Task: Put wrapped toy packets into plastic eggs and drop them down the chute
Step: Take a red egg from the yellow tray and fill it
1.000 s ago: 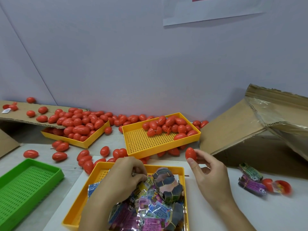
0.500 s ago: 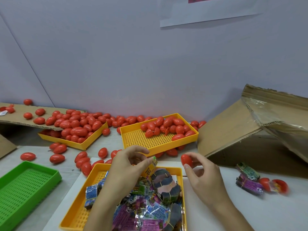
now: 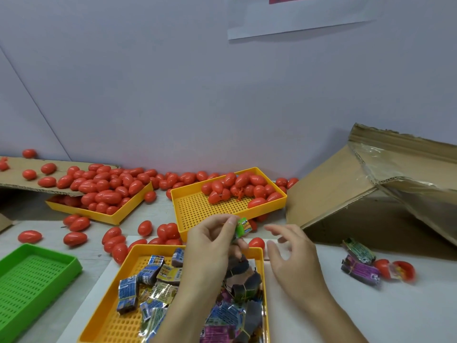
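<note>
My left hand (image 3: pixel 210 246) pinches a small green wrapped packet (image 3: pixel 243 227) above the far edge of the near yellow tray (image 3: pixel 128 268), which holds several wrapped toy packets (image 3: pixel 150 271). My right hand (image 3: pixel 296 258) hovers just right of it with fingers spread, holding nothing. A red plastic egg (image 3: pixel 256 243) lies on the table between the two hands, close to my right thumb. The cardboard chute (image 3: pixel 346 194) slopes down at the right.
A far yellow tray (image 3: pixel 197 211) holds several red eggs; another yellow tray (image 3: pixel 116 216) at the left overflows with eggs, and loose ones lie on the table. A green tray (image 3: pixel 37 276) sits at the near left. Bundled packets (image 3: pixel 359 269) and an opened egg (image 3: pixel 403 269) lie at the right.
My left hand has lifted a green packet out of the near tray. My right hand has let go of the red egg and spread its fingers.
</note>
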A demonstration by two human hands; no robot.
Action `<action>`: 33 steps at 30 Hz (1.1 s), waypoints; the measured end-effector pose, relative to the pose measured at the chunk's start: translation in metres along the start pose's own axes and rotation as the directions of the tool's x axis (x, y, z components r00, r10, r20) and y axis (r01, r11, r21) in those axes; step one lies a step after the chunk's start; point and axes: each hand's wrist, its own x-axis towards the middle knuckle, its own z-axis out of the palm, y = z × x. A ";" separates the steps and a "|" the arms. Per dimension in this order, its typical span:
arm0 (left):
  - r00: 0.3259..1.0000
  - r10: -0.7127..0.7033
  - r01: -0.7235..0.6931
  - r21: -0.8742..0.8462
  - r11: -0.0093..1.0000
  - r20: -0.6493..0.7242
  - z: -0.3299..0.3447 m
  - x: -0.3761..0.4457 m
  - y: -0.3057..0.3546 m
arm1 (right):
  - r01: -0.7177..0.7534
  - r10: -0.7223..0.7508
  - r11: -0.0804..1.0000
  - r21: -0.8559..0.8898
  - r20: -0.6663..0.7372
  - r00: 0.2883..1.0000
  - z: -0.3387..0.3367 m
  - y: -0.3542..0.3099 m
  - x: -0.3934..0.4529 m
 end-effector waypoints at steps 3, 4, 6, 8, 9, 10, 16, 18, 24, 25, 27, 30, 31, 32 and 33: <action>0.996 0.078 -0.083 0.147 0.986 0.039 0.020 0.003 -0.002 | 0.053 -0.025 0.965 0.257 -0.113 0.993 -0.007 -0.008 0.000; 0.991 0.116 -0.126 0.197 0.972 0.059 0.027 0.006 -0.002 | 0.055 -0.016 0.932 0.358 -0.112 0.994 -0.011 -0.011 0.001; 0.974 0.197 -0.224 0.340 0.914 0.113 0.040 0.011 -0.002 | 0.039 -0.003 0.863 0.504 -0.072 0.997 -0.017 -0.014 0.001; 0.954 0.253 -0.300 0.460 0.836 0.162 0.050 0.015 -0.002 | 0.013 0.012 0.833 0.553 -0.043 0.999 -0.021 -0.015 0.004; 0.948 0.263 -0.318 0.478 0.819 0.179 0.054 0.015 -0.002 | 0.003 0.028 0.830 0.557 -0.047 0.998 -0.021 -0.015 0.006; 0.946 0.261 -0.321 0.472 0.821 0.191 0.056 0.016 -0.002 | -0.009 0.051 0.832 0.555 -0.059 0.997 -0.022 -0.014 0.007; 0.982 0.097 -0.147 0.332 0.932 0.162 0.051 0.016 -0.007 | -0.084 0.212 0.790 0.608 -0.142 0.967 -0.024 -0.005 0.013; 0.984 0.078 -0.124 0.305 0.944 0.160 0.049 0.016 -0.008 | -0.098 0.226 0.776 0.623 -0.130 0.965 -0.024 -0.002 0.014; 0.987 0.062 -0.095 0.233 0.968 0.146 0.046 0.016 -0.016 | -0.104 0.202 0.749 0.654 -0.076 0.976 -0.017 -0.003 0.014; 0.987 0.060 -0.093 0.226 0.970 0.149 0.046 0.015 -0.016 | -0.101 0.194 0.742 0.663 -0.068 0.979 -0.017 -0.004 0.014; 0.986 0.062 -0.096 0.226 0.969 0.152 0.046 0.016 -0.016 | -0.105 0.184 0.718 0.688 -0.041 0.982 -0.017 -0.005 0.014; 0.987 0.078 -0.108 0.220 0.969 0.144 0.044 0.017 -0.016 | -0.140 0.191 0.659 0.739 0.016 0.981 -0.018 -0.003 0.014; 0.987 0.077 -0.106 0.213 0.971 0.141 0.043 0.017 -0.015 | -0.151 0.199 0.637 0.756 0.028 0.980 -0.017 -0.002 0.015; 0.987 0.074 -0.102 0.208 0.973 0.140 0.043 0.017 -0.015 | -0.161 0.206 0.612 0.774 0.040 0.978 -0.018 -0.001 0.015; 0.987 0.072 -0.101 0.204 0.974 0.142 0.043 0.017 -0.015 | -0.165 0.204 0.589 0.791 0.052 0.978 -0.018 0.000 0.015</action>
